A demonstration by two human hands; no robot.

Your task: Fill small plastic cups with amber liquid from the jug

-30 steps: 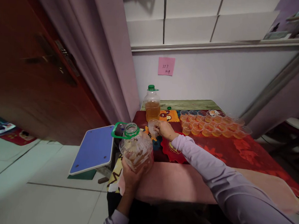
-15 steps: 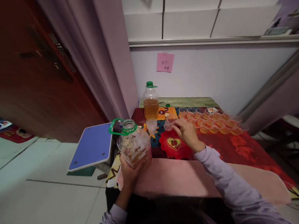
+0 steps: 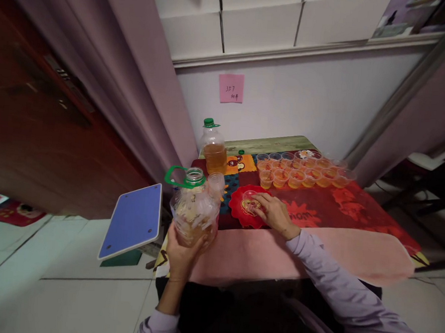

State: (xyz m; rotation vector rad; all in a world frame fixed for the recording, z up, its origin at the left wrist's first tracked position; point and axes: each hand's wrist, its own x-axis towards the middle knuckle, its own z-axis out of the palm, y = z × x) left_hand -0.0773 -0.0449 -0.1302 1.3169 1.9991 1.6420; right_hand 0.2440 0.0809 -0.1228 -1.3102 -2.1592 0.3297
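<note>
My left hand (image 3: 182,254) is wrapped around the lower part of a clear plastic jug (image 3: 195,210), which has a green handle ring and an uncapped mouth. Some pale brown liquid shows inside it. Over at the red scalloped plate (image 3: 238,210), my right hand (image 3: 274,210) grips a clear plastic cup (image 3: 250,196) that is on or just above the plate. Beside the jug is a stack of clear cups (image 3: 216,183). Rows of cups with orange liquid (image 3: 297,178) stand to the right, beyond my right hand.
A second jug (image 3: 214,156), green-capped and holding amber liquid, stands at the table's back left. Near it lies a small green cap (image 3: 241,151). A pink cloth (image 3: 315,252) covers the front edge. A blue board (image 3: 132,221) stands left of the table.
My right hand has brought the cup down and nearer, from behind the red plate to over it. My left hand stays on the jug. The view has shifted slightly.
</note>
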